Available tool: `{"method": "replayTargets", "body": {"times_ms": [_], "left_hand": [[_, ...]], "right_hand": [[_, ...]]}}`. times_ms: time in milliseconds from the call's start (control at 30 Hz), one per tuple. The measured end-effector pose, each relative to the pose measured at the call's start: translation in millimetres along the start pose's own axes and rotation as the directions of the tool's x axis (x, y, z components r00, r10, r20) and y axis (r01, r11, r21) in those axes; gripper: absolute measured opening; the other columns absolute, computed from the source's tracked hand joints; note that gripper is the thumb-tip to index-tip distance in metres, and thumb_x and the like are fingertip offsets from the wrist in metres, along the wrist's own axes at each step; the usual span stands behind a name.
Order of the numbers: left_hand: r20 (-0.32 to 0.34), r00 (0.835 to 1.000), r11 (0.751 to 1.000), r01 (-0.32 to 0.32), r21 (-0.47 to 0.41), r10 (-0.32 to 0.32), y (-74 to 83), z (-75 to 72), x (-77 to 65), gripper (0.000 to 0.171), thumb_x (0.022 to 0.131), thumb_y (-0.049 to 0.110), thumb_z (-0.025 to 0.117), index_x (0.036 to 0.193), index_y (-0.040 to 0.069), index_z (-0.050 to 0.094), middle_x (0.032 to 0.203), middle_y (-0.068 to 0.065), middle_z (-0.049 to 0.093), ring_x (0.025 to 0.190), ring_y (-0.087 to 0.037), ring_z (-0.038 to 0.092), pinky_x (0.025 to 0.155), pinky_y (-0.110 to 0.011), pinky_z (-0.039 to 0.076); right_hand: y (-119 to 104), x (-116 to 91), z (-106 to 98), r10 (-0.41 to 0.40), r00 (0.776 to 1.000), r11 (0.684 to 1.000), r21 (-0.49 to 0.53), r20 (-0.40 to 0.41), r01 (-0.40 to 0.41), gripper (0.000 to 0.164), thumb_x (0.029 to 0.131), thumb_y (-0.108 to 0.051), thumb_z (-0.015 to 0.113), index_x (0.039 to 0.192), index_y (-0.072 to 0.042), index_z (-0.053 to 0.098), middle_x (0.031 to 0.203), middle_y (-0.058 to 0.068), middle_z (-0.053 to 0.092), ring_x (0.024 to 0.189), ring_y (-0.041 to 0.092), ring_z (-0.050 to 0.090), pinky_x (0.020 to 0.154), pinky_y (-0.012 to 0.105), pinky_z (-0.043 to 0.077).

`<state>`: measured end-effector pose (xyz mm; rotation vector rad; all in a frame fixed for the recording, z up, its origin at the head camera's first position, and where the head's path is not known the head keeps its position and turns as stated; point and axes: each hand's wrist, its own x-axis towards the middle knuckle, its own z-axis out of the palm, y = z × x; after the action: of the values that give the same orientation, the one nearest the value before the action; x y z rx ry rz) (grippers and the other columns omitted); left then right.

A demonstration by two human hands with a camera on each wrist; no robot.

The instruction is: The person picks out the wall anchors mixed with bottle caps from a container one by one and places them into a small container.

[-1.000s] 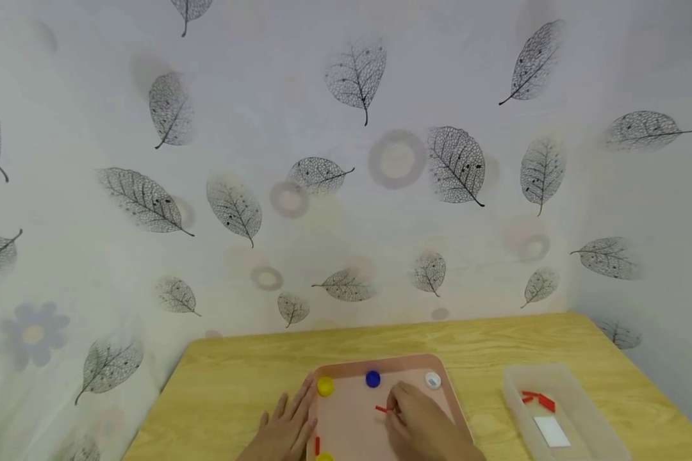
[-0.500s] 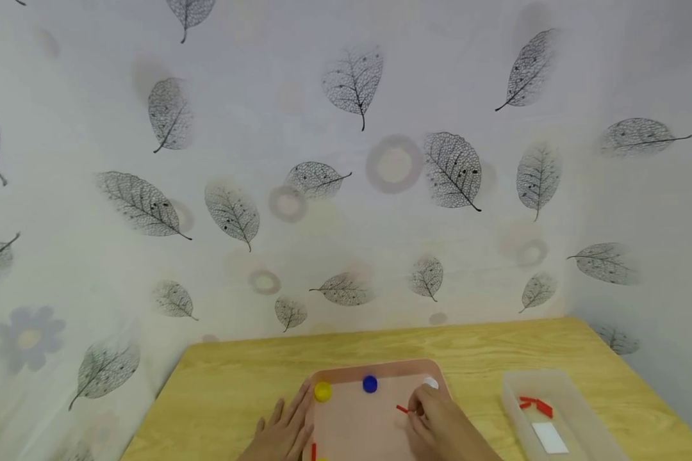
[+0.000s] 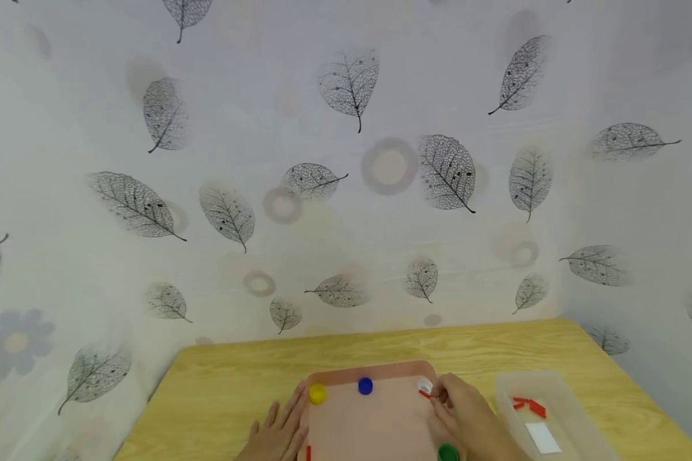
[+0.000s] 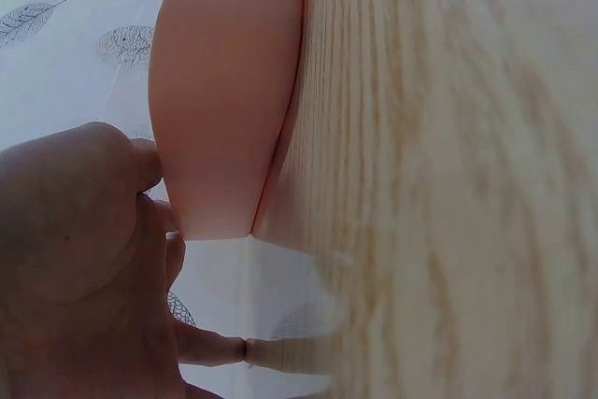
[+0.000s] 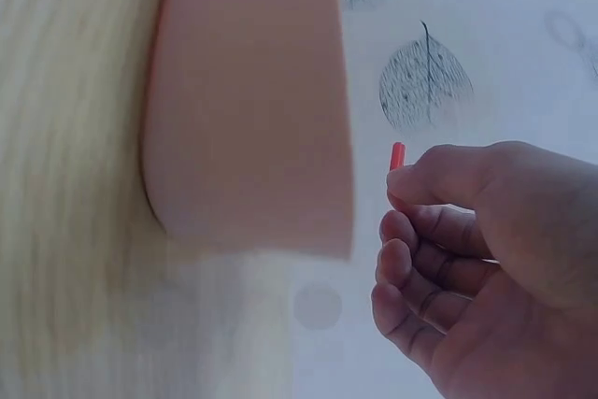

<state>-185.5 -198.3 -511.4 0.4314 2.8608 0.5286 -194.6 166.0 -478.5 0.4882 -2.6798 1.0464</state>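
Note:
My right hand (image 3: 467,410) pinches a short red stick (image 3: 424,394) between thumb and forefinger over the far right corner of the pink tray (image 3: 369,422). In the head view the stick's free end overlaps a white round cap (image 3: 425,384). The right wrist view shows the stick (image 5: 398,155) poking up past the thumb, with the other fingers curled below. My left hand (image 3: 273,430) lies with extended fingers along the tray's left side. A second red stick (image 3: 308,453) is at the tray's near left.
Along the tray's far side are a yellow cap (image 3: 318,394) and a blue cap (image 3: 366,386). A green cap (image 3: 448,453) is near the right forearm. To the right, a translucent box (image 3: 576,410) holds several red sticks (image 3: 530,406) and a white card (image 3: 543,438).
My right hand has carried the red stick rightward from the tray's middle to the white cap, uncovering the green cap. The left hand keeps its place at the tray.

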Motion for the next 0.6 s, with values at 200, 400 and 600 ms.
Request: {"method": "replayTargets", "body": {"times_ms": [200,400,600], "left_hand": [[-0.004,1.000,1.000,-0.012,0.007,0.012,2.8,-2.5,2.0,0.065,0.098,0.059,0.014,0.154,0.025,0.011,0.159,0.002,0.008,0.135,-0.050,0.019,0.089,-0.080,0.015],[0.005,1.000,1.000,-0.001,-0.018,0.001,3.1,-4.2,1.1,0.066,0.098,0.060,0.015,0.153,0.025,0.011,0.159,0.002,0.010,0.135,-0.051,0.019,0.089,-0.081,0.013],[0.004,1.000,0.999,0.012,-0.042,-0.012,3.1,-2.8,1.7,0.064,0.099,0.058,0.018,0.153,0.025,0.013,0.158,0.000,0.012,0.134,-0.053,0.020,0.089,-0.081,0.012]], "right_hand": [[6,0,-25,0.195,0.981,0.981,0.006,0.014,-0.195,0.004,0.090,-0.013,0.064,0.088,-0.015,0.061,0.079,-0.010,0.054,0.071,0.006,0.048,0.064,0.023,0.046],[18,-1,-40,0.130,0.987,0.989,-0.055,-0.095,-0.135,0.015,0.084,-0.002,0.067,0.083,-0.016,0.060,0.075,-0.011,0.054,0.068,0.003,0.048,0.061,0.022,0.046],[30,-4,-50,0.117,0.983,0.986,-0.103,-0.145,-0.133,0.014,0.083,-0.003,0.069,0.082,-0.015,0.061,0.073,-0.011,0.054,0.065,0.002,0.048,0.058,0.023,0.046]]}}
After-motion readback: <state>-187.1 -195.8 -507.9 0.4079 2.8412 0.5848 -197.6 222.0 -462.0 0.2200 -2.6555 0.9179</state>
